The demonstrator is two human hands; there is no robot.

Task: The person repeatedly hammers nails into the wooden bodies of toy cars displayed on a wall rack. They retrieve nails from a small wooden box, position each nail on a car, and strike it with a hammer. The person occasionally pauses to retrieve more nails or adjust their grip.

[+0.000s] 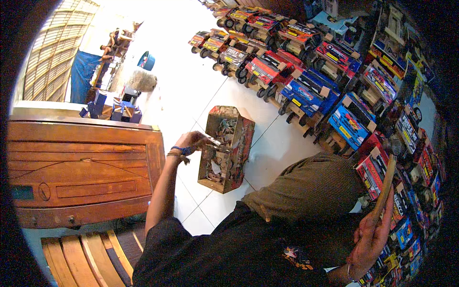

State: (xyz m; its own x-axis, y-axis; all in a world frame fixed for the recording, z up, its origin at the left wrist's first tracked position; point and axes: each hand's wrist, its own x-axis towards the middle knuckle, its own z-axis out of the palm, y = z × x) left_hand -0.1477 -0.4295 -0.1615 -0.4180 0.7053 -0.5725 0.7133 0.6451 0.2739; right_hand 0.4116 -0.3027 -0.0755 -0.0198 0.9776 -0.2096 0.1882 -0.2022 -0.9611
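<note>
My left hand (191, 141) reaches out over the near left side of a box, its fingers pinched on a thin white stick (212, 138) that looks like a cigarette. The open-topped box (245, 158) has worn reddish printed sides and holds small brown and pale scraps. At the lower right, my right hand (370, 239) is wrapped around the wooden handle of a hammer (386, 184). Its dull metal head points up, in front of the toy trucks (370, 167) on that side.
Rows of colourful toy trucks (308, 91) with black wheels fill the right and far right. A carved wooden panel (86, 165) stands at the left, above a slatted wooden bench (88, 258). Another person (106, 52) is far back by a blue sheet (83, 76).
</note>
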